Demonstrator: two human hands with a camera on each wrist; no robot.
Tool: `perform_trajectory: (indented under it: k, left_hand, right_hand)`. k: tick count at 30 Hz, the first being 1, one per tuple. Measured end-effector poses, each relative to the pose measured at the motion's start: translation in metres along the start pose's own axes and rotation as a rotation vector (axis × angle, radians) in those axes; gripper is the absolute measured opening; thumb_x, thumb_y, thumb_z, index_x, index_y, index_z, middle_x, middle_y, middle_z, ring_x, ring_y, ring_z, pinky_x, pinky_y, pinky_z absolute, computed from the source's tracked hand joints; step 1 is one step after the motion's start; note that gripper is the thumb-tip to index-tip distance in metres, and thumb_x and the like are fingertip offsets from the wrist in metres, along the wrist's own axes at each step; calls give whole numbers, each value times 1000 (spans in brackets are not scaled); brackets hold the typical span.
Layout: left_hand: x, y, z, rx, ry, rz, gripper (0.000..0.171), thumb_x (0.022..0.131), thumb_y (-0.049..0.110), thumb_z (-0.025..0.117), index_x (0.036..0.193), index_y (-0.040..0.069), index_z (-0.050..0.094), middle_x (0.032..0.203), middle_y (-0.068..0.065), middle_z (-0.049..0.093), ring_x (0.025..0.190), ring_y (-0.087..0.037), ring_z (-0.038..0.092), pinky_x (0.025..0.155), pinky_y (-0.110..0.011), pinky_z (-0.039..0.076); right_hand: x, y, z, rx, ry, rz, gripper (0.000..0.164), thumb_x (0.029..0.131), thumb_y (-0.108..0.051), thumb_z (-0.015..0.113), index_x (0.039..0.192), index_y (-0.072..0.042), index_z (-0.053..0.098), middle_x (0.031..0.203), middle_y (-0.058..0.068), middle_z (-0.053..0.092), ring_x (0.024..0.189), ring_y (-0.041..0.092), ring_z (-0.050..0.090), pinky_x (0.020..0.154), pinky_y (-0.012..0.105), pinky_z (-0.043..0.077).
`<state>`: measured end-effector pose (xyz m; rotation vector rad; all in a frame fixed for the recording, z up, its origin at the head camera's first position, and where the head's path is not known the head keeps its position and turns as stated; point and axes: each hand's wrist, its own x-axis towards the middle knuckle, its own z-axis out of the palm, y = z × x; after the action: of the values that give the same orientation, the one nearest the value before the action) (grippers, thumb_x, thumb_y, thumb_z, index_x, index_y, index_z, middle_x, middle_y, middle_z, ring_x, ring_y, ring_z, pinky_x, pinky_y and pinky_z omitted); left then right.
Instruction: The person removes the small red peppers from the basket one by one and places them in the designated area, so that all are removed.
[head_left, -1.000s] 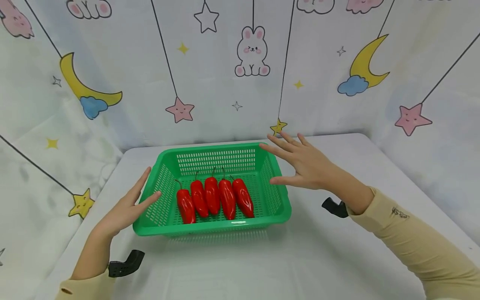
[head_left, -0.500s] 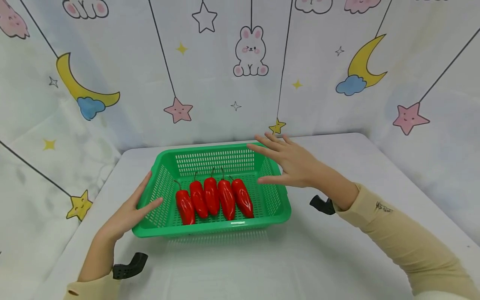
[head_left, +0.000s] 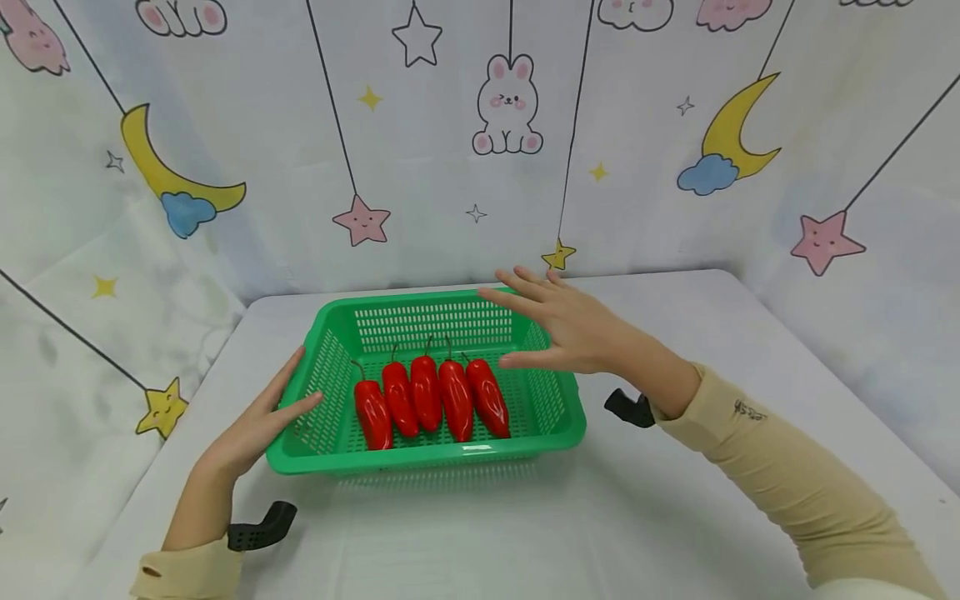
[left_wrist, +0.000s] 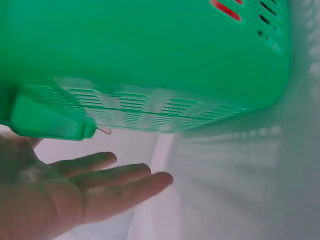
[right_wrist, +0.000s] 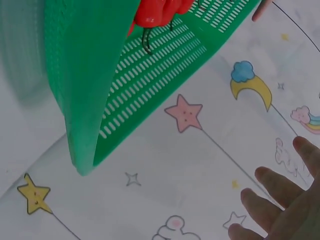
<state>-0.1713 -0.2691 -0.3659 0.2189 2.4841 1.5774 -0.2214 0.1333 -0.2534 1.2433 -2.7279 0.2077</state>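
Note:
A green plastic basket [head_left: 420,460] with slotted walls stands on the table. Several glossy red chili peppers [head_left: 425,393] lie side by side in it, their thin stems pointing to the back. My left hand [head_left: 251,429] is at the basket's left rim, fingers straight along the outside and the thumb reaching over the rim. In the left wrist view, that hand [left_wrist: 55,195] appears palm up beside the basket's underside and wall. My right hand [head_left: 570,329] hovers over the basket's right end, fingers spread and nothing held. Its fingers [right_wrist: 280,187] also show in the right wrist view.
A white cloth-covered table [head_left: 480,542] carries the basket. Close behind it hangs a pale curtain printed with rabbits, stars and moons [head_left: 738,133]. Black wrist mounts [head_left: 262,527] stick out below both forearms.
My right hand has moved left, from beside the right rim to over the basket's right end. The left hand has shifted slightly to the right against the left rim. Basket and peppers stay put.

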Motion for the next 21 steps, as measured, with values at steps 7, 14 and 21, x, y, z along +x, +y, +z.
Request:
perform_trajectory:
  k: [7, 14, 21]
  left_hand:
    - [1, -2, 4, -172, -44, -21, 71, 96, 27, 46, 147, 32, -4, 148, -16, -5, 110, -37, 40, 75, -36, 47]
    - [4, -7, 7, -311, -64, -17, 65, 99, 23, 39, 146, 36, -3, 147, -16, -3, 106, -27, 41, 76, -34, 47]
    - [3, -9, 7, -346, -68, -15, 67, 98, 19, 41, 146, 38, -2, 146, -17, -2, 102, -24, 45, 75, -36, 48]
  right_hand:
    - [11, -5, 1, 12, 4, -17, 79, 81, -65, 47, 146, -31, 19, 151, 3, 15, 138, 26, 8, 106, 51, 9]
    - [22, -13, 2, 34, -5, -23, 79, 80, -67, 47, 146, -32, 18, 151, 2, 16, 138, 24, 9, 106, 50, 10]
    - [30, -17, 7, 71, -28, -46, 80, 82, -64, 47, 147, -30, 17, 151, 0, 14, 138, 21, 7, 107, 47, 7]
